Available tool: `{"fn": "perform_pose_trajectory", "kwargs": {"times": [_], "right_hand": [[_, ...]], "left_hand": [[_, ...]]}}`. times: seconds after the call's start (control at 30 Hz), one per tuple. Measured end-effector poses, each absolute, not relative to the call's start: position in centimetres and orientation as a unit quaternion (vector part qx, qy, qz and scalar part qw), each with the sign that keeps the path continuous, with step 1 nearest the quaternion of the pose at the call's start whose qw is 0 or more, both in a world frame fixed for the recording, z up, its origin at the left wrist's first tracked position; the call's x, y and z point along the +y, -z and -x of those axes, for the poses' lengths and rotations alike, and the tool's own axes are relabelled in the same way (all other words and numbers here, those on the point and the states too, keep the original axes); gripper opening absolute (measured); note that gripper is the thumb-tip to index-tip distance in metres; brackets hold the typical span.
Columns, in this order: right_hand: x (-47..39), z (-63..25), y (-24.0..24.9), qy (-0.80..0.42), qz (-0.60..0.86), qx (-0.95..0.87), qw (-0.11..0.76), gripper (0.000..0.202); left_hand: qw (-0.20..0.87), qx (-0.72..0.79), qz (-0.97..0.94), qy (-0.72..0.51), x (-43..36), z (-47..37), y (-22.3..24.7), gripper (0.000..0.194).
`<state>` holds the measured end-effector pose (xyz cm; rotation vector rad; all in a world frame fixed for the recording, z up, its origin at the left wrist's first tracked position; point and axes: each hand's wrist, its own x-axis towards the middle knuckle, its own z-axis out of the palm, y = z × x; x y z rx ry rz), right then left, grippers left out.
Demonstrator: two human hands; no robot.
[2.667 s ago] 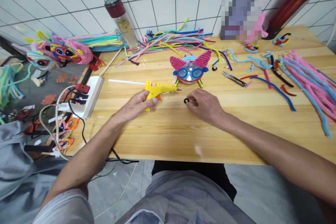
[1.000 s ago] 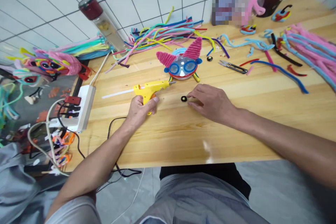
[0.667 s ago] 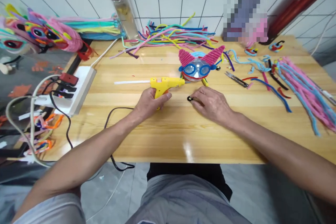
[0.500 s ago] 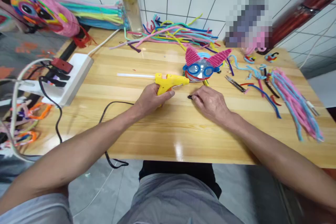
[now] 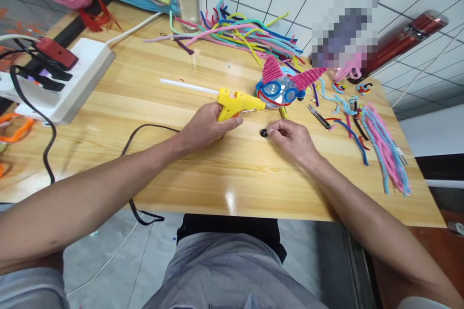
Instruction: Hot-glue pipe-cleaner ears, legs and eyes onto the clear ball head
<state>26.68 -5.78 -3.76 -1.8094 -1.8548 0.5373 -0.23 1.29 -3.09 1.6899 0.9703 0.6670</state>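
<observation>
My left hand (image 5: 206, 128) is wrapped round the handle of a yellow hot glue gun (image 5: 235, 105), its nozzle pointing right. A clear glue stick (image 5: 188, 86) sticks out of the gun's back end. My right hand (image 5: 292, 137) pinches a small round black piece (image 5: 264, 133) between thumb and fingertips, just above or at the tabletop. Beyond the nozzle stands a clear ball-shaped figure (image 5: 277, 100) with blue pipe-cleaner rings like glasses, a red line below them and pink pointed ears.
Loose pipe cleaners (image 5: 232, 36) lie along the wall. Small scissors (image 5: 319, 117) and a pink and blue bundle (image 5: 384, 147) are on the right. A white power strip (image 5: 83, 77) stands left, and a black cord (image 5: 128, 140) runs across the table. A red flask (image 5: 406, 41) stands back right.
The view has shifted and turned a little. The round face of the black piece shows more now in my right fingers. My left hand keeps its hold on the glue gun.
</observation>
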Motion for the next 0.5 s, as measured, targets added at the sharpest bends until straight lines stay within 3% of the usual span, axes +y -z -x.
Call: {"fn": "perform_pose_trajectory", "kwargs": {"times": [0.13,0.33,0.5], "right_hand": [[-5.7,-26.4,3.7,-0.122,0.666,-0.703,0.216,0.010],[-6.9,-26.8,3.6,-0.074,0.631,-0.728,0.258,0.016],[-7.7,-26.1,4.0,-0.048,0.598,-0.762,0.242,0.021]], "left_hand": [[0.510,0.404,-0.708,-0.275,1.3,0.2,3.0,0.036],[0.516,0.403,-0.705,-0.272,1.4,0.3,3.3,0.039],[0.511,0.404,-0.710,-0.269,1.3,0.3,3.2,0.038]]}}
